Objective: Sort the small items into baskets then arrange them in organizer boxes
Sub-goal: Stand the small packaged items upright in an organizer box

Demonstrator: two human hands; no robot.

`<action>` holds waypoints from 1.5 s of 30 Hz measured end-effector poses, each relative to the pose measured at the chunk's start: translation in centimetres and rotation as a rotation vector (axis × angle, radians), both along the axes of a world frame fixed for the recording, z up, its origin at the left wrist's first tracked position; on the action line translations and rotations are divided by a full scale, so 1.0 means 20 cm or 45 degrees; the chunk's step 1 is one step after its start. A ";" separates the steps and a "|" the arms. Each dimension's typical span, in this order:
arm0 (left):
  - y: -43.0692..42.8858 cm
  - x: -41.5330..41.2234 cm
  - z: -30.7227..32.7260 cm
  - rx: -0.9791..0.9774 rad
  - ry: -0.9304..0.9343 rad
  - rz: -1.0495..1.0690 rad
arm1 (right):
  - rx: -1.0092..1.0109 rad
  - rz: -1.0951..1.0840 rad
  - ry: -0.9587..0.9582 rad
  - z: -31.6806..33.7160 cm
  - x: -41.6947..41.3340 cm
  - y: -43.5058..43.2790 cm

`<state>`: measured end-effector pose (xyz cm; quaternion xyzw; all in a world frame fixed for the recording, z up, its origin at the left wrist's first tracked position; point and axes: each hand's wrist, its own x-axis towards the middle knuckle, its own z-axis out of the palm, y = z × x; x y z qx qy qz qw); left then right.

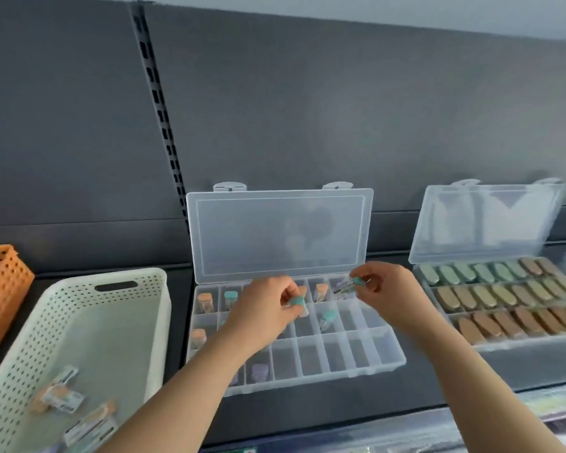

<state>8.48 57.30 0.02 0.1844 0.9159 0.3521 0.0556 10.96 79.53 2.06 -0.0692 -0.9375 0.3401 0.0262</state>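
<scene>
The white basket, to the outside of the left hand, holds only a few wrapped packets at its near end, so the sorting looks mostly done, though those packets have yet to be moved. An orange basket stands farther out on that side; what it holds cannot be seen.

The clear organizer box lies directly under both hands, its lid propped open. A scattering of its compartments hold small vials with orange, teal or purple caps, while most compartments nearer than the right hand are bare. By my reading this box is well short of half filled.

The second box, outside the right hand, shows three packed rows of tan and green pieces and looks finished.

The left hand pinches a teal-capped vial over the middle row. The right hand pinches another teal vial above the far row.
</scene>
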 end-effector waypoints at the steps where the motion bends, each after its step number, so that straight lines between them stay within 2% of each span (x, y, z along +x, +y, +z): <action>1: 0.04 -0.01 -0.02 -0.071 0.008 -0.010 | 0.043 0.018 -0.007 -0.01 0.00 0.03; 5: 0.12 -0.02 -0.10 -0.335 0.047 -0.037 | 0.199 0.129 -0.114 -0.08 -0.04 0.09; 7: 0.13 -0.02 -0.12 -0.378 0.042 -0.034 | 0.282 0.206 -0.162 -0.12 -0.05 0.09; 11: 0.12 -0.02 -0.12 -0.401 0.039 -0.044 | 0.418 0.395 -0.249 -0.19 -0.05 0.07; 14: 0.12 -0.02 -0.13 -0.404 0.030 -0.049 | 0.418 0.457 -0.277 -0.24 -0.06 0.08; 22: 0.12 0.00 -0.11 -0.393 0.031 -0.048 | 0.434 0.460 -0.294 -0.22 -0.06 0.09; 26: 0.05 0.03 -0.05 -0.287 0.081 0.013 | 0.468 0.432 -0.187 -0.11 -0.05 0.02; 31: -0.30 0.14 0.05 -0.252 0.223 0.171 | 0.446 0.537 0.006 0.03 -0.03 -0.28; 34: -0.62 0.24 0.10 -0.292 0.225 0.310 | 0.290 0.652 0.066 0.05 -0.01 -0.55; 41: -1.33 0.45 0.12 -0.339 0.086 0.560 | 0.178 1.095 0.007 0.02 0.06 -1.24; 45: -1.52 0.53 0.05 -0.377 0.035 0.552 | 0.378 1.399 -0.197 -0.10 0.12 -1.53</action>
